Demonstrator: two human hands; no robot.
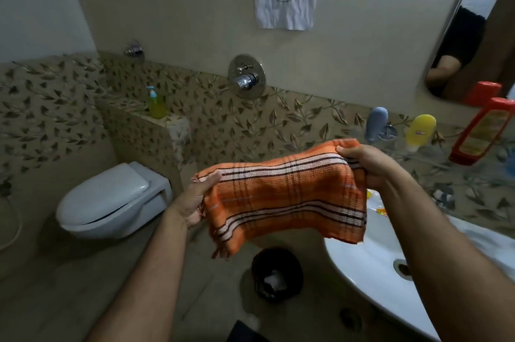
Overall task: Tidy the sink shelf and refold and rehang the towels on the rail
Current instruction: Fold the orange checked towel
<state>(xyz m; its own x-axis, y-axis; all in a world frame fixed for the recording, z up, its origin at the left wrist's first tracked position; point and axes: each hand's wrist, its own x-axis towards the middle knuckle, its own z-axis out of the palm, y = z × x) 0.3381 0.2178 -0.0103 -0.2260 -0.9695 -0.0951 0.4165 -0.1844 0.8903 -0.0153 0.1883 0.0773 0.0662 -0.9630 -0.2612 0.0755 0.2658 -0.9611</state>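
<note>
An orange towel (281, 196) with white and dark stripes hangs folded between my two hands, held in the air left of the sink. My left hand (195, 199) grips its left end. My right hand (367, 163) pinches its upper right corner. Behind the towel, a glass shelf (434, 159) carries a grey-blue bottle (376, 124), a yellow bottle (419, 131) and a red bottle (479, 132) that leans to the right. No towel rail shows in the head view.
A white sink (370, 263) sits at lower right, a black bin (276, 274) on the floor below the towel. A white toilet (111, 199) stands at left, with a yellow soap dispenser (156, 104) on the ledge behind. A mirror (468, 35) hangs at upper right.
</note>
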